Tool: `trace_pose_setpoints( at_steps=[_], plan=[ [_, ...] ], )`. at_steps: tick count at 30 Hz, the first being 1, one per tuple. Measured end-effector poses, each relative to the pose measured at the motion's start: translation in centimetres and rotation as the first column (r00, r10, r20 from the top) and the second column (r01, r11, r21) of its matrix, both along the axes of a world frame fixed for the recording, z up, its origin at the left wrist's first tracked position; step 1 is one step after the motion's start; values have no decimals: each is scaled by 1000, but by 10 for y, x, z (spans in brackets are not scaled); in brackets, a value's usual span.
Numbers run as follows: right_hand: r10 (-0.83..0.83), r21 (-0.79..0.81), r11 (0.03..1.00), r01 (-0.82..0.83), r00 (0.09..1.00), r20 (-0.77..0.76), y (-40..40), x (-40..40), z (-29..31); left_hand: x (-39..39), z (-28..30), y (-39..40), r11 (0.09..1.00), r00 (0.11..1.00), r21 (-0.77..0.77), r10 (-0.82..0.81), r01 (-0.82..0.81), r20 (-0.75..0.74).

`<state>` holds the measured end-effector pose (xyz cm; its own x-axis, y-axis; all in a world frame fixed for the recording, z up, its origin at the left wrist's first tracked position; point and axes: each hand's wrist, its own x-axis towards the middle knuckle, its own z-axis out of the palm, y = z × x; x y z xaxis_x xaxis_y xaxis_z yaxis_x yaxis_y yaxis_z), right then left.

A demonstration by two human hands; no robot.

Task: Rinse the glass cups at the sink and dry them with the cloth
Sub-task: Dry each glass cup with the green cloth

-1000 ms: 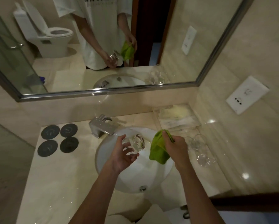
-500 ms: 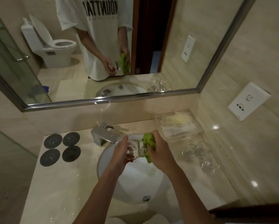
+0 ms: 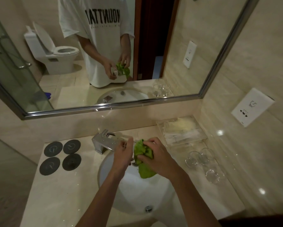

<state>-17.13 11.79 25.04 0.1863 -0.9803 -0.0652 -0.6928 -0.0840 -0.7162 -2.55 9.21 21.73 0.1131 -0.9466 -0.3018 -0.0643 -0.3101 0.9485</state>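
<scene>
Both hands' fingers grip: left the sideways cup, right the cloth.

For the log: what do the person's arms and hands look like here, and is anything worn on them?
Both forearms are bare up to the frame edge, with no sleeve over them. The left hand and right hand wear no gloves, and no watch, ring or bracelet shows. In the mirror, a loose white short-sleeved T-shirt with dark block lettering ends above the elbows.

Polished stone, chrome and clear glass

Glossy beige counter; mirror-bright metal faucet; smooth white glazed sink; soft green cloth; clear glass cups; matt dark coasters.
</scene>
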Motion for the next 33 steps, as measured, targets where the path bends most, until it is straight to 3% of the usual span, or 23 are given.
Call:
trace_pose_setpoints(
  at_steps=[5, 9, 13, 16, 19, 21, 24, 29, 33],
  plan=[
    [-153, -74, 986, 148, 986, -71, -13, 1, 0, -1, 3, 0, 997, 995, -18, -79, 78, -59],
    [-170, -4, 985, 171, 984, 55, -14, 7, -4, 0, 5, -3, 998, 987, 34, -52, 58, -155],
    [-163, -29, 986, 165, 983, 79, -5, 16, -10, 6, 8, -4, 998, 985, 53, 34, -25, -170],
    [-42, -180, 983, 42, 999, 1, 5, 22, -13, 12, 11, -6, 995, 983, 54, 86, -78, -160],
    [77, -397, 908, -138, 983, -165, 6, 23, -18, 17, 16, -7, 994, 978, 62, 97, -87, -186],
    [77, -428, 891, -149, 980, -181, 0, 21, -17, 16, 21, -6, 996, 978, 36, 92, -87, -188],
    [98, -312, 943, -115, 993, -69, -9, 20, -6, 15, 30, -4, 995, 985, -12, 96, -98, -141],
    [-15, 131, 991, -25, 953, 303, -24, 12, 14, 17, 35, 4, 995, 998, -91, 34, -39, -50],
    [-67, 206, 978, -1, 944, 323, -17, 11, 17, 16, 34, 7, 996, 998, -85, 31, -35, -53]
  ],
)
